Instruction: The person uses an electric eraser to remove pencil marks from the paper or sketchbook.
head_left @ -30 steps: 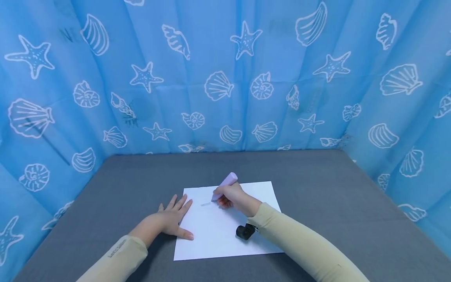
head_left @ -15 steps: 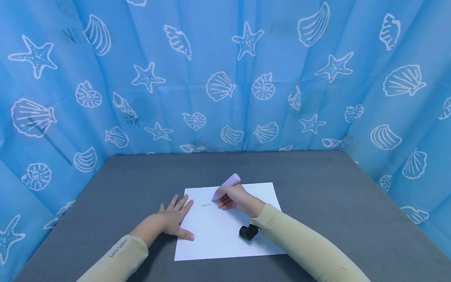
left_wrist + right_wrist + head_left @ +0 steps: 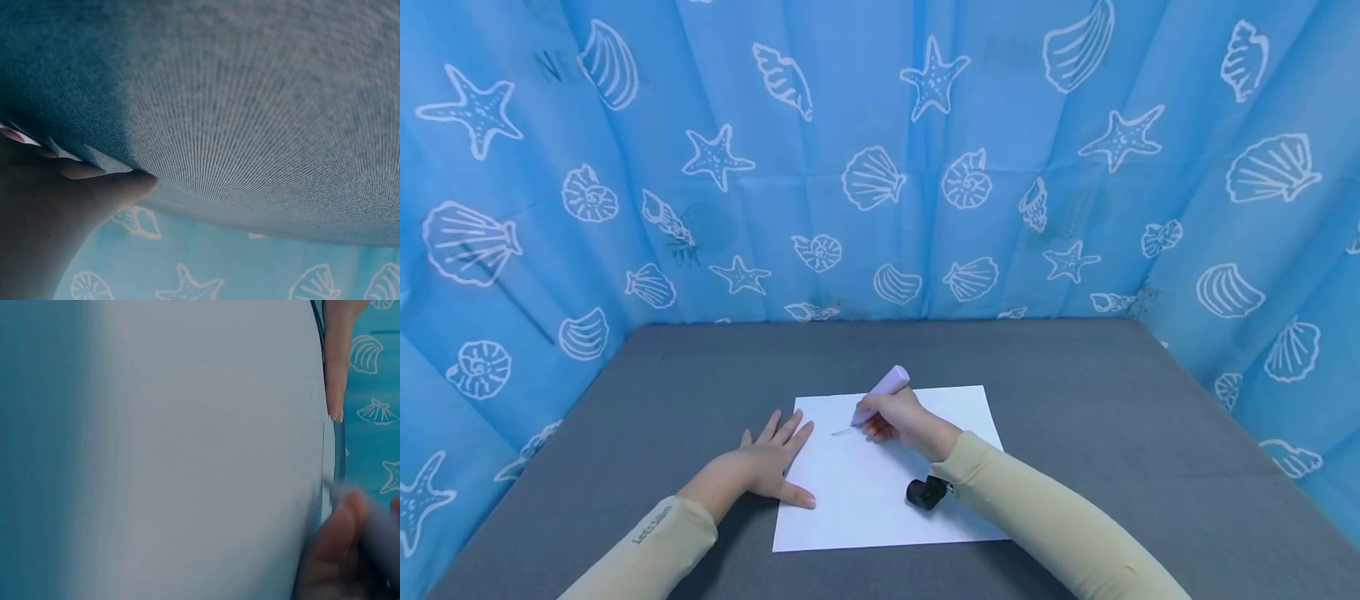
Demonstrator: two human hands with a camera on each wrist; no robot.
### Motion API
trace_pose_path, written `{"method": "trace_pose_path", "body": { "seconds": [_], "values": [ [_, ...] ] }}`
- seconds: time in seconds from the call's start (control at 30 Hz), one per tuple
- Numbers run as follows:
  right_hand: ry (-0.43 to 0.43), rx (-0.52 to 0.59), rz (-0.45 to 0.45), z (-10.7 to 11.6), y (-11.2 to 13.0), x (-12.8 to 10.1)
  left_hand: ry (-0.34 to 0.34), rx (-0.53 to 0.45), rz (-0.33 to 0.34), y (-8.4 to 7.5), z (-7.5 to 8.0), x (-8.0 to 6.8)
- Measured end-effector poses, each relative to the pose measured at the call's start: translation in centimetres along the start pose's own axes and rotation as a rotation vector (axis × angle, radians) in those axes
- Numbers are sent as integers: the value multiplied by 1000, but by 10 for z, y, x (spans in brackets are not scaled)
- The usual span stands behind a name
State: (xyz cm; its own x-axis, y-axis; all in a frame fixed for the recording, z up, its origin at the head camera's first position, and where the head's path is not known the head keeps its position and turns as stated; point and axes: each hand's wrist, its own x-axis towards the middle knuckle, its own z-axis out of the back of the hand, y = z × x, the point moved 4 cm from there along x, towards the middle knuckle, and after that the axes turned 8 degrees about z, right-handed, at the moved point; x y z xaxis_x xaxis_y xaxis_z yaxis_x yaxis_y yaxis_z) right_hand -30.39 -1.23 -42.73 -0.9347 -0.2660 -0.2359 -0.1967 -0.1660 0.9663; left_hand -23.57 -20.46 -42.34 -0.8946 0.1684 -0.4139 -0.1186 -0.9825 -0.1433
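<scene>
- The blue shell curtain (image 3: 880,158) stands around the gray counter (image 3: 1075,392); only the head view shows all of it.
- The white paper (image 3: 865,492) lies flat near the middle of the counter.
- The left hand (image 3: 763,467) lies flat, fingers straight, on the paper's left edge.
- The right hand (image 3: 898,421) curls its grip around the purple marker (image 3: 882,393), tip on the paper.
- The right wrist view shows the paper up close and blurry.

Your thick lilac plastic marker pen (image 3: 881,393) is tilted, its blunt end up and away from you, its tip down on the white rectangular sheet of paper (image 3: 880,500). That sheet lies flat, a short pale stroke (image 3: 840,432) just left of the tip.
</scene>
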Motion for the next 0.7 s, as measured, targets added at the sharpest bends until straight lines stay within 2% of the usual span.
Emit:
{"method": "trace_pose_path", "body": {
  "seconds": [0.33, 0.57, 0.7],
  "values": [
    [12, -9, 20, -4, 1, 0, -3, -1, 0, 5, -3, 2],
    [-8, -12, 9, -1, 2, -3, -4, -9, -13, 3, -1, 1],
    [15, 2, 11, 0, 2, -4, -6, -2, -12, 2, 0, 1]
  ]
}}
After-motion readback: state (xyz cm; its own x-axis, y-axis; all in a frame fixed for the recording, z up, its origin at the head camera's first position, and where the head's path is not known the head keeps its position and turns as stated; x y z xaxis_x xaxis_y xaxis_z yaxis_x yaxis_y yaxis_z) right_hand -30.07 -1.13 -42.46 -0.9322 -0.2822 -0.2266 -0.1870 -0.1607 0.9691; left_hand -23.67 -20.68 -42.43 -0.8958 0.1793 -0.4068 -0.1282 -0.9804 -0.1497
